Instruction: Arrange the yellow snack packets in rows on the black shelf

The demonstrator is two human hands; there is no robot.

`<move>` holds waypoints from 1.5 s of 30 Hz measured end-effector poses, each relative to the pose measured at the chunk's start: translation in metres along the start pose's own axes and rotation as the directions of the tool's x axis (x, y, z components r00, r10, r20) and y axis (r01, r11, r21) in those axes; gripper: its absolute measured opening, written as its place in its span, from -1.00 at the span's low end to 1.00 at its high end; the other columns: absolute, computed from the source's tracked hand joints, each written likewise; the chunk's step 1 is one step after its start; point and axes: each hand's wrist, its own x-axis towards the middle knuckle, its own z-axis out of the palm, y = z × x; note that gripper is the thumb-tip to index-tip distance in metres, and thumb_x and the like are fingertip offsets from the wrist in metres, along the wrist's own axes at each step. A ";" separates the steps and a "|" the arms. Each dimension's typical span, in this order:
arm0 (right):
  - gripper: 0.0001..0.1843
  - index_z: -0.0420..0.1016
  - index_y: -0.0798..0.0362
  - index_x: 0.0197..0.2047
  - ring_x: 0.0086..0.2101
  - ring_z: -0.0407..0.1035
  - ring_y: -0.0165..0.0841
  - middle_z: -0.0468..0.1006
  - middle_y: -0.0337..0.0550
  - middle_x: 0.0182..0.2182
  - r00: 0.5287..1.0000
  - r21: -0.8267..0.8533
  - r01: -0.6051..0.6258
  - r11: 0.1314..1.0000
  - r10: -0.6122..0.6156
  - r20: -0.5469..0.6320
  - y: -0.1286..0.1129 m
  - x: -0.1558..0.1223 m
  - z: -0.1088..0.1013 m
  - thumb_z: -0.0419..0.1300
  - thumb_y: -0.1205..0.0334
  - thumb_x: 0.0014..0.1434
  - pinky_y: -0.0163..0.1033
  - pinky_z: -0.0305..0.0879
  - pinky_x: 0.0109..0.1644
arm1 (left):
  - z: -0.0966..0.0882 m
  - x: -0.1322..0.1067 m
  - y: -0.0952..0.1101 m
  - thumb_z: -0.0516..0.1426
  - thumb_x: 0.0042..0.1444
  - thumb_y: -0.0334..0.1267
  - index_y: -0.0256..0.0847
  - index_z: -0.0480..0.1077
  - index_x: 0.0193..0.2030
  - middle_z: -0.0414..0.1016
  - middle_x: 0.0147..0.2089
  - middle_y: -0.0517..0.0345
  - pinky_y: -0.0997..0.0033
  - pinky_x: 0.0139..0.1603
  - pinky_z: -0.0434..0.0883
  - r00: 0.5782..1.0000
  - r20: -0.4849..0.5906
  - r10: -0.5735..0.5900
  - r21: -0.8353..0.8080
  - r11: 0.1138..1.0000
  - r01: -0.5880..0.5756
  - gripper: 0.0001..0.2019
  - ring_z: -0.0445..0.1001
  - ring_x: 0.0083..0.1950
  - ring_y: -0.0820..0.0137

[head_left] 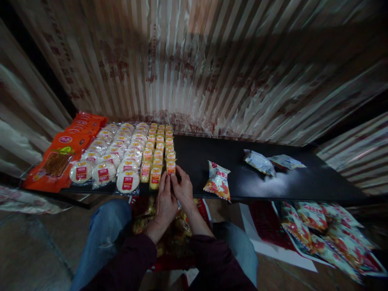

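Small yellow snack packets point(156, 173) with orange-red labels stand in narrow rows on the black shelf point(194, 178). At the front of the rightmost row is one yellow snack packet point(171, 166), pinched between the fingertips of both hands. My left hand point(166, 202) comes in from its lower left, fingers close together and closed on its lower edge. On its right side, my right hand point(183, 188) has its fingers closed against it, the thumb near its base. Round white rice crackers point(127, 182) in clear wrappers fill the rows further left.
Orange snack bags point(62, 147) overlap at the shelf's left end. A single puffed snack bag point(218, 180) lies right of my hands, with two silvery bags point(260, 162) beyond. Below are a box of yellow packets point(142, 224) between my knees and a box of snack bags point(330, 230).
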 end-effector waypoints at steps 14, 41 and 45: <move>-0.54 0.36 0.12 0.11 0.00 0.33 -0.24 0.48 -0.02 0.01 1.000 0.010 -0.006 1.000 0.006 0.025 0.003 -0.001 0.000 0.03 0.16 0.17 -0.11 0.23 0.12 | 0.002 -0.002 -0.001 -0.08 0.03 -0.56 -0.28 0.05 0.29 -0.01 0.37 -0.14 0.14 0.34 0.10 1.000 -0.014 0.014 -0.005 1.000 -0.014 -0.38 0.00 0.38 0.27; -0.66 0.39 0.12 -0.04 -0.08 0.36 -0.28 0.50 0.00 -0.11 0.992 0.088 0.002 0.996 0.010 -0.128 0.000 -0.057 -0.009 -0.04 0.26 0.16 -0.11 0.25 0.07 | -0.015 -0.041 0.006 -0.03 0.10 -0.40 -0.36 0.16 0.22 0.16 0.28 -0.21 0.08 0.30 0.16 0.966 0.246 0.085 0.083 0.991 -0.108 -0.50 0.10 0.33 0.24; -0.68 0.41 0.07 -0.10 -0.13 0.37 -0.29 0.51 -0.03 -0.17 0.988 0.067 0.070 0.995 -0.060 -0.142 0.005 -0.085 -0.008 -0.08 0.30 0.17 -0.11 0.27 0.03 | -0.024 -0.051 0.005 -0.08 0.13 -0.42 -0.32 0.15 0.23 0.07 0.34 -0.14 0.13 0.32 0.15 0.940 0.328 0.091 0.099 0.986 -0.130 -0.52 0.01 0.38 0.31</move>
